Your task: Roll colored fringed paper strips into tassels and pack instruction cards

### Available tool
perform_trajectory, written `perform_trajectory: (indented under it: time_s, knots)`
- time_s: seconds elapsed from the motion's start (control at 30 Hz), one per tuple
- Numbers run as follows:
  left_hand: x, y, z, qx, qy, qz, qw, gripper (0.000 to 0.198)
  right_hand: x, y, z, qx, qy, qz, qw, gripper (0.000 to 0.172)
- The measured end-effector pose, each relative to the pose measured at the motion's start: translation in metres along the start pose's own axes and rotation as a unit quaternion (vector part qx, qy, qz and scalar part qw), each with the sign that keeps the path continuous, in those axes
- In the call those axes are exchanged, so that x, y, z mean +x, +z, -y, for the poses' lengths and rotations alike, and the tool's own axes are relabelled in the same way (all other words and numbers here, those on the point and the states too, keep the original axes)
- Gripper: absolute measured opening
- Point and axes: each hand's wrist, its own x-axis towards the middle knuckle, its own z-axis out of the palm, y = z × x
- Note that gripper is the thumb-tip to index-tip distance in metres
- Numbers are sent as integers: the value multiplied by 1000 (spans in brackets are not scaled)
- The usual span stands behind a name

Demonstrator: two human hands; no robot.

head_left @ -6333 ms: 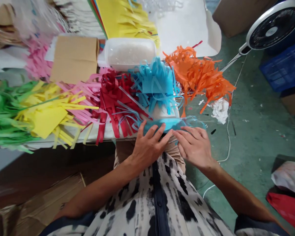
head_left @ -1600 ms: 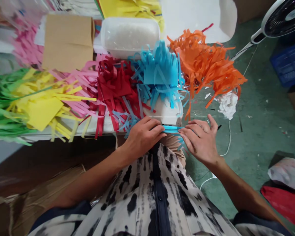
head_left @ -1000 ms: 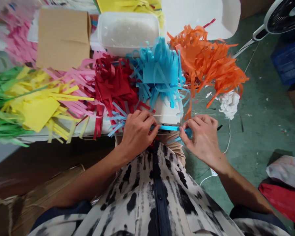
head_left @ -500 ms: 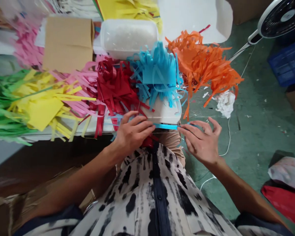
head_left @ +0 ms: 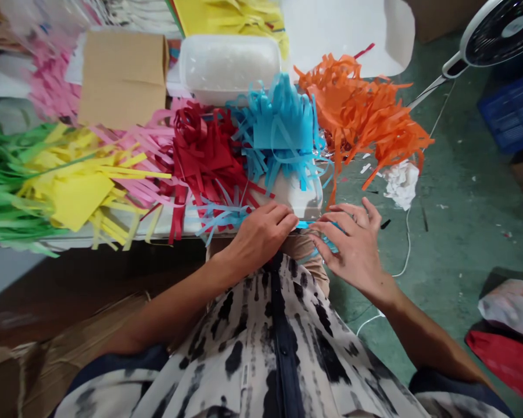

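A light blue fringed paper strip (head_left: pixel 304 224) stretches between my hands at the table's front edge. My left hand (head_left: pixel 265 232) is closed on its left part, fingers bent over it. Loose fringe strands (head_left: pixel 226 216) spread out to the left of that hand. My right hand (head_left: pixel 351 247) pinches the right part with thumb and fingertips, while its other fingers stick out. More blue strands hang below the right fingertips. Just behind my hands lie a blue tissue-fringe pile (head_left: pixel 283 125) and a dark red fringe pile (head_left: pixel 207 148).
Orange fringe (head_left: pixel 361 110) lies at the table's right end, yellow fringe (head_left: pixel 81 197) and green fringe (head_left: pixel 4 186) at the left. Behind are a clear plastic tub (head_left: pixel 230 64) and a cardboard piece (head_left: pixel 122 78). A fan (head_left: pixel 497 35) stands at the right.
My left hand has slid right along the blue strip, closer to my right hand, and less of the strip shows between them. Blue fringe now spreads out left of my left hand.
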Motion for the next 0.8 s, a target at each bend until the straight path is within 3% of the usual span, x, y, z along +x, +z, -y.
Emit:
perform_trajectory:
  time_s: [0.23, 0.4, 0.63, 0.8]
  knots:
    - [2, -2, 2, -12, -7, -2, 1000, 14, 7, 7, -1, 15, 36, 39, 998, 16]
    - [4, -10, 6, -21, -61, 18, 998, 23, 10, 7, -1, 7, 57, 65, 996, 16]
    - [4, -14, 7, -64, -148, -1, 987, 13, 14, 8, -4, 8, 85, 55, 995, 15]
    - [8, -16, 4, -79, -174, 9, 982, 10, 14, 8, -5, 7, 103, 53, 993, 15]
